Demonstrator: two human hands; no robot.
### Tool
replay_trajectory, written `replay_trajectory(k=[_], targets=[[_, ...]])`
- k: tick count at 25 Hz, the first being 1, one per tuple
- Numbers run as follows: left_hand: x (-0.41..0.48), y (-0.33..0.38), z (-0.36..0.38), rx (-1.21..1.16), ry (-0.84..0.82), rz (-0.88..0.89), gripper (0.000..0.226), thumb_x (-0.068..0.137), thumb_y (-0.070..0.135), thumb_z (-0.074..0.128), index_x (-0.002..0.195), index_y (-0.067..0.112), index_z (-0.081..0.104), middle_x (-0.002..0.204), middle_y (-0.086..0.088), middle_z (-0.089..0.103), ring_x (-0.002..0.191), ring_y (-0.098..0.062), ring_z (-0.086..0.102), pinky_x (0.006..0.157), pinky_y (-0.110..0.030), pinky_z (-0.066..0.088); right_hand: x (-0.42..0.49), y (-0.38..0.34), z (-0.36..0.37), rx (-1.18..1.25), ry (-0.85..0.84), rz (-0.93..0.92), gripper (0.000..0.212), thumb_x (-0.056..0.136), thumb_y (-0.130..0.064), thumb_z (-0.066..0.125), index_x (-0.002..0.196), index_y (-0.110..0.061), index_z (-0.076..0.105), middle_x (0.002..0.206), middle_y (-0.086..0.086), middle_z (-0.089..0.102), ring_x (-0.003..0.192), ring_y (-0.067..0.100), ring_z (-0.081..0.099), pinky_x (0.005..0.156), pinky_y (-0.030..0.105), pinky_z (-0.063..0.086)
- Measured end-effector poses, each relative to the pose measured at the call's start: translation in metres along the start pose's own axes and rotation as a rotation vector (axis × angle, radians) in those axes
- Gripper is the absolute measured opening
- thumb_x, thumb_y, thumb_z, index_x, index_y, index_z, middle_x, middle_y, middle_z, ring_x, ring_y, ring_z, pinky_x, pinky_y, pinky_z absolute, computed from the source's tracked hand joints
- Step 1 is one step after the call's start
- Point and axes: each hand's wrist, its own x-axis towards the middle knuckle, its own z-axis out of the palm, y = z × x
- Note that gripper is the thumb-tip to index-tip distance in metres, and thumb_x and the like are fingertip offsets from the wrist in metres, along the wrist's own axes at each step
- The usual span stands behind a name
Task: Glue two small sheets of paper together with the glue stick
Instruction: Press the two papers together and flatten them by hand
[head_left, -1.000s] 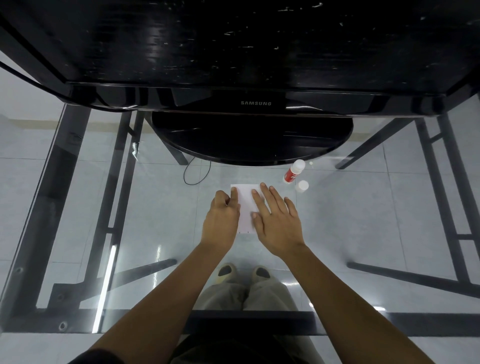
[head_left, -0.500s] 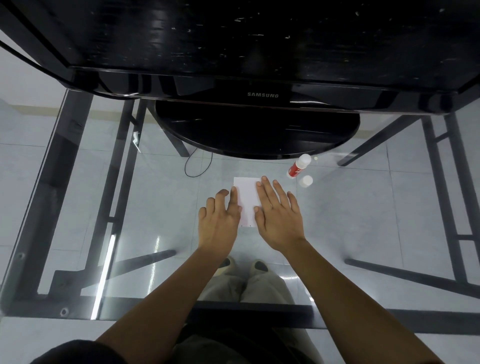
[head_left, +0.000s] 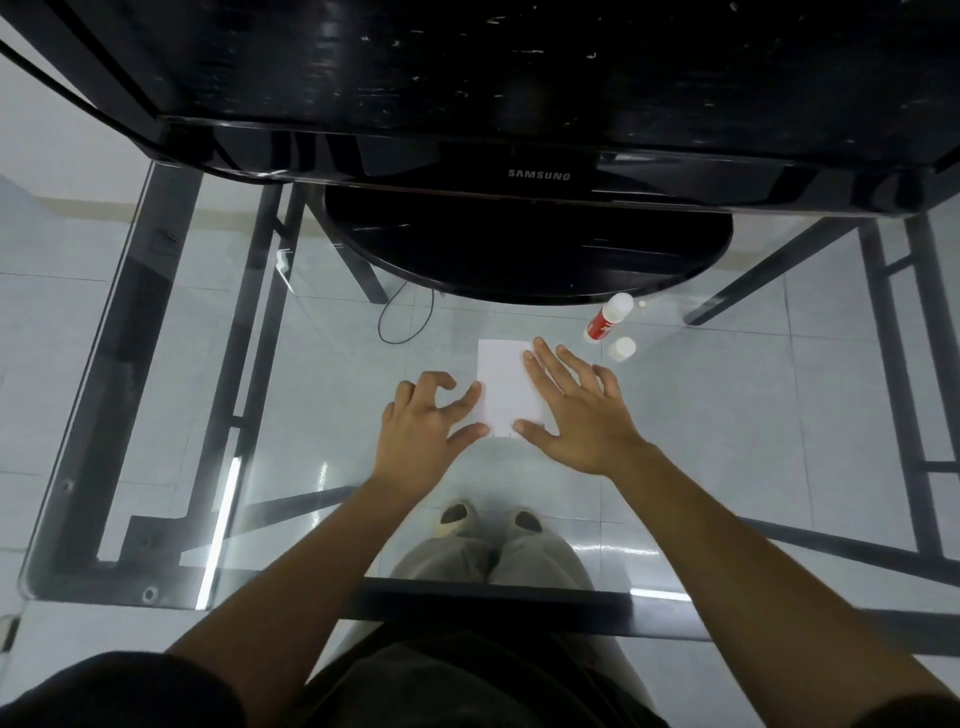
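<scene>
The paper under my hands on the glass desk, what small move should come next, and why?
Probably press and smooth the paper flat with the right hand, which already lies open on its right side. The left hand is only curled at its left edge, and the glue stick stands uncapped beside its cap, which suggests gluing is done. Whether two sheets are stacked cannot be told.

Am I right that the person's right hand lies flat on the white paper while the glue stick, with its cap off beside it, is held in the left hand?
Not quite. The head view shows the glue stick lying on the glass table, in neither hand. The rest holds: the right hand lies flat on the white paper, the cap sits beside the stick, and the left hand is empty at the paper's left edge.
</scene>
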Motion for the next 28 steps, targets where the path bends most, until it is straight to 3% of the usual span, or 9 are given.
replay_trajectory(k=[6, 10, 14, 15, 17, 20, 22, 26, 28], targets=[[0.004, -0.009, 0.001, -0.134, -0.048, -0.020, 0.046, 0.077, 0.044, 0.067, 0.119, 0.027, 0.062, 0.116, -0.010, 0.053, 0.095, -0.030, 0.047, 0.076, -0.043, 0.050, 0.000, 0.003, -0.006, 0.076, -0.106, -0.032, 0.090, 0.086, -0.059, 0.045, 0.144, -0.027, -0.015, 0.155, -0.005, -0.021, 0.143, 0.018, -0.018, 0.113, 0.046, -0.011], [0.007, -0.010, 0.002, -0.179, -0.104, -0.057, 0.044, 0.080, 0.042, 0.065, 0.122, 0.030, 0.059, 0.121, -0.007, 0.049, 0.100, -0.028, 0.044, 0.082, -0.041, 0.049, 0.001, 0.005, -0.010, 0.082, -0.132, -0.034, 0.073, 0.094, -0.051, 0.032, 0.144, -0.027, -0.016, 0.154, -0.007, -0.024, 0.142, 0.016, -0.020, 0.113, 0.044, -0.013], [0.000, 0.001, 0.003, -0.153, 0.048, -0.018, 0.044, 0.089, 0.027, 0.056, 0.131, 0.015, 0.050, 0.130, -0.016, 0.053, 0.110, -0.034, 0.053, 0.091, -0.047, 0.051, 0.000, 0.002, -0.009, 0.051, -0.117, -0.025, 0.073, 0.094, -0.051, 0.029, 0.144, -0.024, -0.016, 0.155, -0.005, -0.023, 0.142, 0.016, -0.020, 0.112, 0.044, -0.013], [-0.003, 0.007, 0.005, -0.141, 0.037, -0.002, 0.049, 0.094, 0.030, 0.045, 0.139, 0.012, 0.037, 0.142, -0.015, 0.043, 0.125, -0.034, 0.045, 0.103, -0.046, 0.041, 0.000, 0.002, -0.008, 0.054, -0.112, -0.020, 0.073, 0.094, -0.051, 0.029, 0.144, -0.023, -0.016, 0.155, -0.006, -0.022, 0.142, 0.015, -0.020, 0.112, 0.044, -0.013], [-0.008, 0.019, 0.012, -0.061, -0.136, 0.091, 0.060, 0.096, 0.048, 0.011, 0.145, 0.018, -0.005, 0.156, -0.003, -0.003, 0.144, -0.022, 0.000, 0.113, -0.037, 0.003, 0.000, 0.002, -0.008, 0.066, -0.106, -0.015, 0.073, 0.094, -0.051, 0.029, 0.144, -0.023, -0.016, 0.155, -0.006, -0.022, 0.142, 0.014, -0.020, 0.112, 0.043, -0.013], [-0.015, 0.019, 0.020, 0.116, -0.347, 0.232, 0.067, 0.083, 0.064, -0.010, 0.134, 0.025, -0.032, 0.143, 0.008, -0.035, 0.134, -0.012, -0.033, 0.104, -0.031, -0.024, 0.001, 0.001, -0.007, 0.068, -0.098, -0.012, 0.074, 0.094, -0.052, 0.030, 0.145, -0.023, -0.014, 0.155, -0.005, -0.020, 0.143, 0.016, -0.018, 0.113, 0.044, -0.012], [-0.020, 0.009, 0.018, 0.180, -0.356, 0.271, 0.071, 0.084, 0.064, -0.009, 0.138, 0.022, -0.025, 0.147, 0.005, -0.029, 0.135, -0.014, -0.029, 0.106, -0.033, -0.023, 0.001, 0.001, -0.007, 0.063, -0.095, -0.012, 0.074, 0.093, -0.052, 0.030, 0.145, -0.023, -0.014, 0.156, -0.004, -0.019, 0.143, 0.016, -0.018, 0.113, 0.045, -0.012], [-0.025, 0.003, 0.007, 0.248, -0.253, 0.356, 0.069, 0.094, 0.053, 0.005, 0.140, 0.009, 0.033, 0.147, -0.009, 0.035, 0.137, -0.022, 0.023, 0.109, -0.046, 0.020, 0.001, 0.001, -0.007, 0.066, -0.088, -0.014, 0.074, 0.093, -0.052, 0.031, 0.145, -0.023, -0.013, 0.156, -0.004, -0.019, 0.143, 0.017, -0.018, 0.112, 0.044, -0.013], [-0.012, 0.010, 0.006, 0.211, -0.268, 0.305, 0.069, 0.093, 0.054, 0.002, 0.145, 0.012, 0.018, 0.153, -0.007, 0.019, 0.140, -0.021, 0.009, 0.112, -0.045, 0.008, 0.002, 0.001, -0.007, 0.064, -0.084, -0.018, 0.075, 0.093, -0.053, 0.031, 0.145, -0.022, -0.012, 0.156, -0.004, -0.018, 0.143, 0.018, -0.018, 0.112, 0.045, -0.013]])
